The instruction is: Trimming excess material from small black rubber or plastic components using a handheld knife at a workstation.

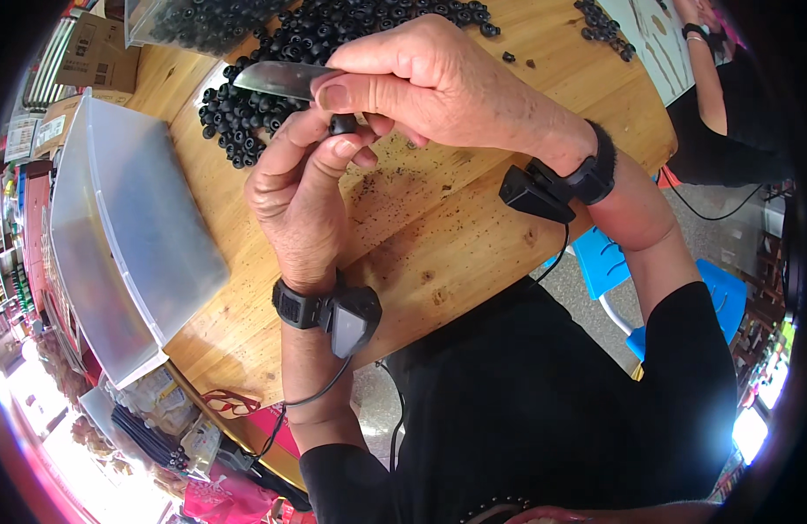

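Between the thumb and fingers of my left hand (pixel 303 179) is a small black round part (pixel 342 124) with a ring-shaped top. My right hand (pixel 421 87) grips a short knife (pixel 277 79), its blade pointing left just above the left hand's fingers. The handle is mostly hidden in the right hand's grasp. Right-hand fingers reach down close beside the held part; whether they touch it I cannot tell. Past both hands, a heap of loose black round parts (pixel 320 39) like the held one lies on the wooden table (pixel 412 253).
A translucent plastic bin (pixel 150 227) stands at the table's left edge. Another clear bin (pixel 207 22) with black parts is at the back. A smaller cluster of parts (pixel 602 31) lies far right, near another person's arm (pixel 707 79). Dark crumbs dot the wood. Blue chairs (pixel 600 262) stand right.
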A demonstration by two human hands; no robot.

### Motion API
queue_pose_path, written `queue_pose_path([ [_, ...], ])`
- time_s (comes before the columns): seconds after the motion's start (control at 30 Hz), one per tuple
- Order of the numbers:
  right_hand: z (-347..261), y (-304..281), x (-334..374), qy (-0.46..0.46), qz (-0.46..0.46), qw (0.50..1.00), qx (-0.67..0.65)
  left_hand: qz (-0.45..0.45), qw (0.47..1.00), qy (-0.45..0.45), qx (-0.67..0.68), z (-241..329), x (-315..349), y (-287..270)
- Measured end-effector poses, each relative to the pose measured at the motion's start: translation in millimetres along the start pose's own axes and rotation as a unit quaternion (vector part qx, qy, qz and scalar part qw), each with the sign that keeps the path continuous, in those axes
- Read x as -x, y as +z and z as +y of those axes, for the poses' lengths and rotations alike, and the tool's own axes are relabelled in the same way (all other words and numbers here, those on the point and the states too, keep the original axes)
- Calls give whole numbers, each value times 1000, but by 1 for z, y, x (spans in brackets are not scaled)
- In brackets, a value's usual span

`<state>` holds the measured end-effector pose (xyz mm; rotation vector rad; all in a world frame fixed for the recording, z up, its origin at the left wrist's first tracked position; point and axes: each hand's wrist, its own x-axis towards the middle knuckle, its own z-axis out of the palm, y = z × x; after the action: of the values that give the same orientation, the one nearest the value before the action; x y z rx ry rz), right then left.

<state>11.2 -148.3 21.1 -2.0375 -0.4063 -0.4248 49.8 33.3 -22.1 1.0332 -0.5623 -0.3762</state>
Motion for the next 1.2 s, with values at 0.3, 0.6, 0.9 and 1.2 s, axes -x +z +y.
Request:
queue_pose_path([
  [0.3, -14, -6, 0, 143, -22, 977, -157, -21, 999, 4, 47, -1, -5, -6],
  [0.6, -12, -16, -3, 103, -72, 952, -279, -28, 997, -14, 73, 1, -5, -1],
  [0.9, -8, -20, -6, 135, -51, 947, -288, -47, 994, -23, 97, 0, -8, -5],
  [1.2, -10, -18, -3, 105, -30, 968, -227, -46, 994, -36, 97, 0, -8, -8],
])
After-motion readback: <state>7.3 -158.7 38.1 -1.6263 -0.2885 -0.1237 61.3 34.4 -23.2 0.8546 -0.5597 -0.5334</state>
